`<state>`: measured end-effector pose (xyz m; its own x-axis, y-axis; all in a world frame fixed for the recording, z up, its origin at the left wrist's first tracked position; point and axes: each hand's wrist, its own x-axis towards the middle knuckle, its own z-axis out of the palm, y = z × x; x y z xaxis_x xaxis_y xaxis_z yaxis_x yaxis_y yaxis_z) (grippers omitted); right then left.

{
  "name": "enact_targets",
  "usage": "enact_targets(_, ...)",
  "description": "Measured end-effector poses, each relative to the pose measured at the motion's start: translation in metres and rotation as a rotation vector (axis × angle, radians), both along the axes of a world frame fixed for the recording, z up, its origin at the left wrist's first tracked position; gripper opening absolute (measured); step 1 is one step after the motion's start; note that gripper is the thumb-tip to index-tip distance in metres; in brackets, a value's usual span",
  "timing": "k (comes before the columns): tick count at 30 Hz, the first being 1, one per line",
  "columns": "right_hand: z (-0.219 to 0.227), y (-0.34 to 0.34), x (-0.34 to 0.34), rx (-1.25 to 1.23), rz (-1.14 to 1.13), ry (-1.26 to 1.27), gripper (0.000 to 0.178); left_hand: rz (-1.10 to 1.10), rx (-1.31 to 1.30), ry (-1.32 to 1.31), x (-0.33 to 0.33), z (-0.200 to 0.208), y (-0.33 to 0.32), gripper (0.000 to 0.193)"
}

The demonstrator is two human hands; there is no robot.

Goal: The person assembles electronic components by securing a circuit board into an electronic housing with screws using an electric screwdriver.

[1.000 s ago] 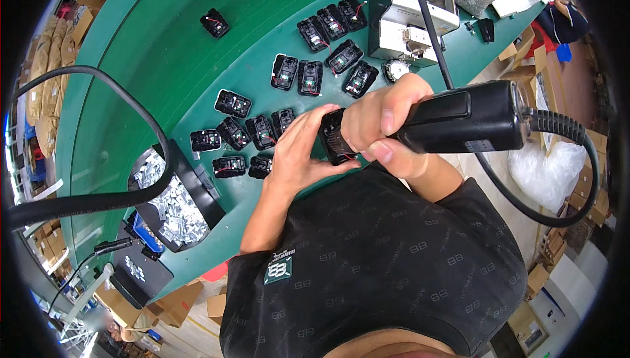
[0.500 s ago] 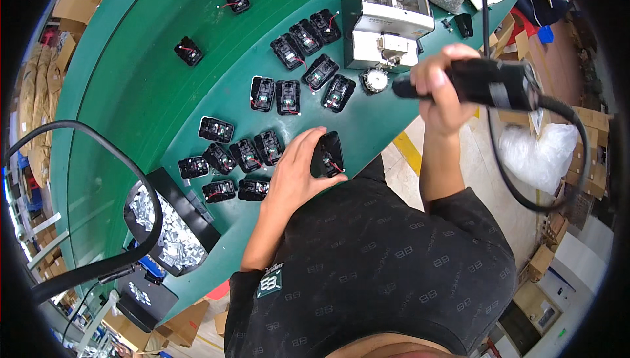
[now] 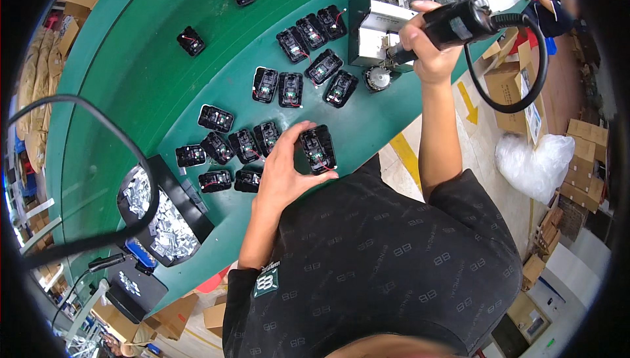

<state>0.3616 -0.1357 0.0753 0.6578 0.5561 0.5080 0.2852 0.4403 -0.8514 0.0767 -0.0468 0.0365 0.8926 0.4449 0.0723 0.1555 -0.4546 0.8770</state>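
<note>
My right hand (image 3: 430, 56) is closed around a black corded electric screwdriver (image 3: 456, 24). The tool's narrow end points left, just above a round metal piece (image 3: 377, 78) in front of the white and grey machine (image 3: 401, 20); whether they touch I cannot tell. Near the table's front edge, my left hand (image 3: 281, 177) grips a black plastic housing (image 3: 317, 148) between thumb and fingers. Its open side faces up, showing a small green board and red wires. Several similar housings (image 3: 291, 89) lie on the green table to the left and farther away.
A black bin (image 3: 205, 232) of small silvery parts stands at the left, with a black tray (image 3: 147, 286) beyond it. Thick black cable (image 3: 539, 72) loops at the right; another cable (image 3: 147, 181) arches across the left. Two housings (image 3: 191, 42) sit on the far green strip.
My right hand has moved the screwdriver up and left, its narrow end now over the round metal piece. In my left hand the housing has shifted slightly left and turned more face up.
</note>
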Motion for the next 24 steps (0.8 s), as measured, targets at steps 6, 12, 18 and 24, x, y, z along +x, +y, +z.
enact_targets(6,-0.005,-0.012,0.041,0.072,0.434,0.113,0.039,0.108,-0.113,-0.028,-0.014,0.018,-0.017,0.090)
enact_targets(12,0.012,0.008,0.012,-0.120,-0.021,0.045,0.032,0.198,-0.146,-0.037,-0.033,-0.004,-0.035,0.084)
enact_targets(18,0.021,0.010,0.011,-0.141,-0.170,0.179,0.021,0.271,-0.103,-0.125,-0.040,-0.009,-0.043,0.083)
enact_targets(24,-0.006,-0.011,-0.033,-0.314,0.038,0.320,0.027,0.319,-0.127,-0.127,-0.042,-0.011,-0.033,0.082)
